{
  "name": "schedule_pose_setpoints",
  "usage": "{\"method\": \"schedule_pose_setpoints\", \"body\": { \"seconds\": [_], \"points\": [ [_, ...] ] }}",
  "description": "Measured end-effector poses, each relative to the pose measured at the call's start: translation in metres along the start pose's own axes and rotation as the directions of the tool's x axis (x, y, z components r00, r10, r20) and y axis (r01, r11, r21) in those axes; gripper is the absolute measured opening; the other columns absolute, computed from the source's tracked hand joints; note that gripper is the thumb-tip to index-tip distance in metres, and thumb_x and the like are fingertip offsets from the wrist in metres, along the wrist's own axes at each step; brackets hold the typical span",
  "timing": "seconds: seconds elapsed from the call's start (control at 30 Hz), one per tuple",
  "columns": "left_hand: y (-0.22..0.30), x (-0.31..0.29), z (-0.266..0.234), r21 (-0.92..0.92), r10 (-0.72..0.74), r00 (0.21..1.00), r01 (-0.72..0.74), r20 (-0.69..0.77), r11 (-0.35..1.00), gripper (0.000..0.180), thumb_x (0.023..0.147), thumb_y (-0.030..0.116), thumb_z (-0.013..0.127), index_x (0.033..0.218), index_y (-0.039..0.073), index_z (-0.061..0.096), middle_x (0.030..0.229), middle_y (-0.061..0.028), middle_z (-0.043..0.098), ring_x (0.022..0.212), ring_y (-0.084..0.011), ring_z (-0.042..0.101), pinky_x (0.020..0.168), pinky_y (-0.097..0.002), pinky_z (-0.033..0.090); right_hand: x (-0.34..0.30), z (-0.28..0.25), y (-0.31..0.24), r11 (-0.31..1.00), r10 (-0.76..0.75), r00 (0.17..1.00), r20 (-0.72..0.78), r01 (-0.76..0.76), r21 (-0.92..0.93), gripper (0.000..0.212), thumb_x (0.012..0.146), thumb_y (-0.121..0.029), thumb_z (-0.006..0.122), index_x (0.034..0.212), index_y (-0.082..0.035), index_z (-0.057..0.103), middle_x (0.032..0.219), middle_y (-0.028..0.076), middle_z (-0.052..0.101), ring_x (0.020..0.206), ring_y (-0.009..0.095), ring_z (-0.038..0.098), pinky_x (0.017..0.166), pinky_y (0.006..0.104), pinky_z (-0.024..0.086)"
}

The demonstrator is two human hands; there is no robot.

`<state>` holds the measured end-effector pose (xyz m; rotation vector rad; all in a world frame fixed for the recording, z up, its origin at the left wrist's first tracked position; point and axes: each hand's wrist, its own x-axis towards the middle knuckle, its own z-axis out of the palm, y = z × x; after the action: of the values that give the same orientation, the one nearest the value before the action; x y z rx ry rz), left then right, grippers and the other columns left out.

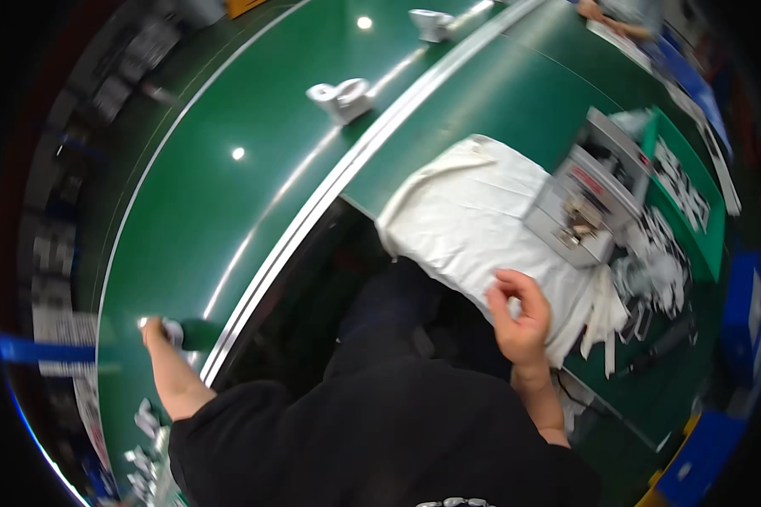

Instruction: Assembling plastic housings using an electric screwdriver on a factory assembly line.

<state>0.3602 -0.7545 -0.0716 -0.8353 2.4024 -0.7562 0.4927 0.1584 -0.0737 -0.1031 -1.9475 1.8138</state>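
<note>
My left hand point(154, 331) reaches far out to the left over the green belt. Its fingers are curled at a small white and dark part point(174, 332) and look closed on it, though blur hides the exact grip. My right hand point(522, 319) hovers above the near right side of a white cloth point(473, 198). Its fingers are loosely bent, with a gap between thumb and forefinger, and I see nothing held in it. Beyond it, on the cloth's right side, stands a grey box point(558, 213) with small metal parts in its compartments.
White parts point(340, 100) and another white piece point(431, 25) rest on the belt. A metal rail point(313, 198) divides belt from table. At right are a green tray point(708, 232) of parts, grey gloves or rags point(651, 270) and a dark-handled tool point(664, 345). Another person's hand point(596, 12) shows far right.
</note>
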Motion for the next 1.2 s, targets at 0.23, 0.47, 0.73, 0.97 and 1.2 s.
{"method": "schedule_pose_setpoints", "body": {
  "seconds": [0.23,0.47,0.73,0.97,1.2],
  "points": [
    [0.199,0.009,-0.140,-0.950,0.113,0.962,-0.219,-0.248,-0.221,0.037,0.084,0.017,0.052,0.110,-0.005,0.067,0.105,-0.0167,0.068,0.090,-0.0287,0.066,0.076,-0.0428,0.054,-0.003,0.011,-0.004,0.974,-0.095,0.995,-0.035,0.086,-0.208,0.029,0.081,0.000,0.072,0.109,-0.004,0.065,0.084,0.005,0.065,0.074,0.015,0.061,0.066,0.0268,0.047],
    [0.450,-0.405,-0.347,-0.635,0.548,0.327,-0.306,-0.770,-0.709,0.049,0.093,0.020,0.058,0.135,-0.005,0.050,0.124,-0.0174,0.060,0.101,-0.0252,0.064,0.087,-0.0362,0.054,-0.004,0.012,-0.024,0.842,-0.363,0.927,-0.091,0.285,-0.457,0.054,0.071,-0.013,0.083,0.119,-0.006,0.060,0.113,0.010,0.062,0.106,0.029,0.059,0.089,0.0372,0.049],
    [0.517,-0.604,-0.276,-0.946,0.863,-0.390,0.156,-0.323,-0.283,0.054,0.100,0.033,0.050,0.140,-0.003,0.045,0.131,-0.0125,0.057,0.118,-0.0229,0.057,0.100,-0.0344,0.045,-0.043,-0.027,-0.029,0.891,-0.390,0.825,-0.410,0.225,-0.394,0.081,0.076,-0.019,0.082,0.139,0.002,0.036,0.127,0.019,0.051,0.118,0.028,0.053,0.098,0.0403,0.046],
    [0.515,-0.606,-0.277,-0.065,0.301,-0.775,-0.320,-0.555,-0.945,0.115,0.058,0.020,0.091,0.151,0.005,0.027,0.153,-0.0179,0.034,0.141,-0.0398,0.031,0.113,-0.0472,0.030,-0.049,-0.067,-0.043,0.908,0.331,0.924,-0.192,-0.256,0.333,0.039,0.091,-0.011,0.064,0.126,0.000,0.053,0.110,0.006,0.063,0.098,0.010,0.059,0.086,0.0254,0.048],
    [0.516,-0.583,-0.260,-0.447,0.567,-0.589,-0.354,-0.576,-0.822,0.117,0.055,0.014,0.093,0.151,0.004,0.027,0.139,-0.0157,0.051,0.127,-0.0325,0.052,0.105,-0.0380,0.042,-0.020,-0.155,-0.039,0.669,-0.140,0.539,-0.831,-0.567,-0.480,0.015,0.083,-0.013,0.074,0.091,-0.001,0.070,0.080,0.007,0.070,0.073,0.013,0.064,0.067,0.0286,0.049]
  ]
}}
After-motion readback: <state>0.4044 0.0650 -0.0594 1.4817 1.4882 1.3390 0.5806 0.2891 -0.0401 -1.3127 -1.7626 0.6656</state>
